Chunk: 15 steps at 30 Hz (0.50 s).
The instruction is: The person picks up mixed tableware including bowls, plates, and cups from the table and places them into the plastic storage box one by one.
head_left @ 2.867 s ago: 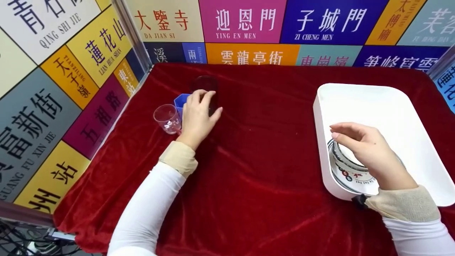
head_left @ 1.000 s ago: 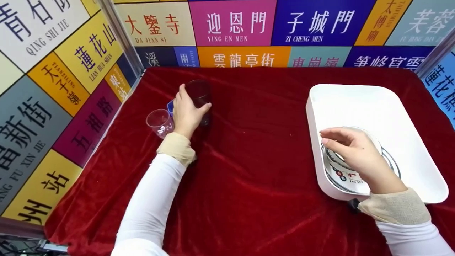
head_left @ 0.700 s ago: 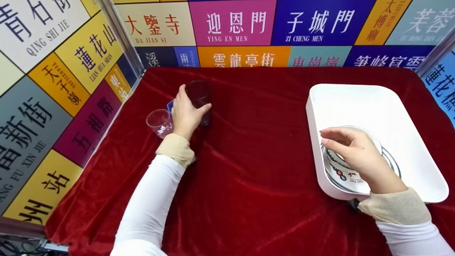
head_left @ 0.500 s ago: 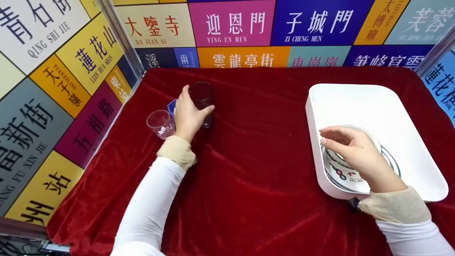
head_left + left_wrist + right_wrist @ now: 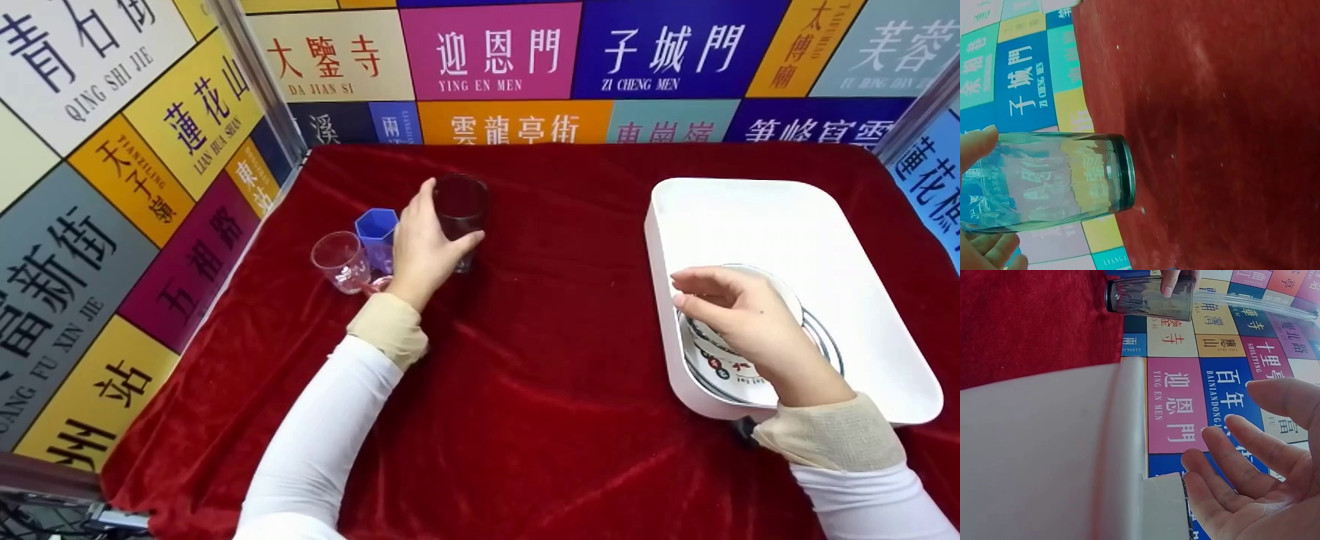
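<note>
My left hand (image 5: 424,251) grips a clear drinking glass (image 5: 463,202), thumb on one side and fingers on the other. In the left wrist view the glass (image 5: 1055,180) has a thick base, which is close over the red cloth. My right hand (image 5: 757,322) hovers above the near left corner of a white tray (image 5: 847,225), its fingers loosely bent around nothing. Below it lie stacked dishes with dark rims, the printed one (image 5: 731,375) partly hidden by the hand. The right wrist view shows relaxed fingers (image 5: 1241,467) apart from the tray wall.
Left of my left hand stand a blue hexagonal cup (image 5: 377,229) and a small clear cup (image 5: 341,262), close together. A red velvet cloth (image 5: 540,337) covers the table. Panels with printed characters (image 5: 499,49) wall off the back and left side.
My left hand has closed round the glass and carried it right, away from the blue cup, which now shows more fully. My right hand has stayed over the dishes.
</note>
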Available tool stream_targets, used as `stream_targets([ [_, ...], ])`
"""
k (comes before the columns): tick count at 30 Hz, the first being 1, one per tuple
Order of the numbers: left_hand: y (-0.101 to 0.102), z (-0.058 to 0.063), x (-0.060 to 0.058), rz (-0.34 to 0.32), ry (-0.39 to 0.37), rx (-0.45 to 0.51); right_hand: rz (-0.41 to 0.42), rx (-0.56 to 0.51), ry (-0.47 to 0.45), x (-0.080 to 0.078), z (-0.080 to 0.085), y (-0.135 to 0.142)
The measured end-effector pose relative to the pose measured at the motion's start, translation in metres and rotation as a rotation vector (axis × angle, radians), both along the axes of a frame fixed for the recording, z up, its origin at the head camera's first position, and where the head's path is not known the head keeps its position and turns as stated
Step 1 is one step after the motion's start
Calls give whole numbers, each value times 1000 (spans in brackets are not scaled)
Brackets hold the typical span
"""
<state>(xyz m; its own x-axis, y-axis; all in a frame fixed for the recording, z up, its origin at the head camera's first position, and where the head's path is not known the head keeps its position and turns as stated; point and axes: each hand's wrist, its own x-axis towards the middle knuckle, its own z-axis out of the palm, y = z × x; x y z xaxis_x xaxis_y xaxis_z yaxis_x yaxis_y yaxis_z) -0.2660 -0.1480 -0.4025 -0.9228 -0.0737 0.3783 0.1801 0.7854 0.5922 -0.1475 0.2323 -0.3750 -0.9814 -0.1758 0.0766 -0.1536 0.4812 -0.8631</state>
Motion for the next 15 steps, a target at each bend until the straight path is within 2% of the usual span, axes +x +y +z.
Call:
stream_targets([
  [15,27,4,16,-186,-26,129,17,5,13,-1,0,-3],
])
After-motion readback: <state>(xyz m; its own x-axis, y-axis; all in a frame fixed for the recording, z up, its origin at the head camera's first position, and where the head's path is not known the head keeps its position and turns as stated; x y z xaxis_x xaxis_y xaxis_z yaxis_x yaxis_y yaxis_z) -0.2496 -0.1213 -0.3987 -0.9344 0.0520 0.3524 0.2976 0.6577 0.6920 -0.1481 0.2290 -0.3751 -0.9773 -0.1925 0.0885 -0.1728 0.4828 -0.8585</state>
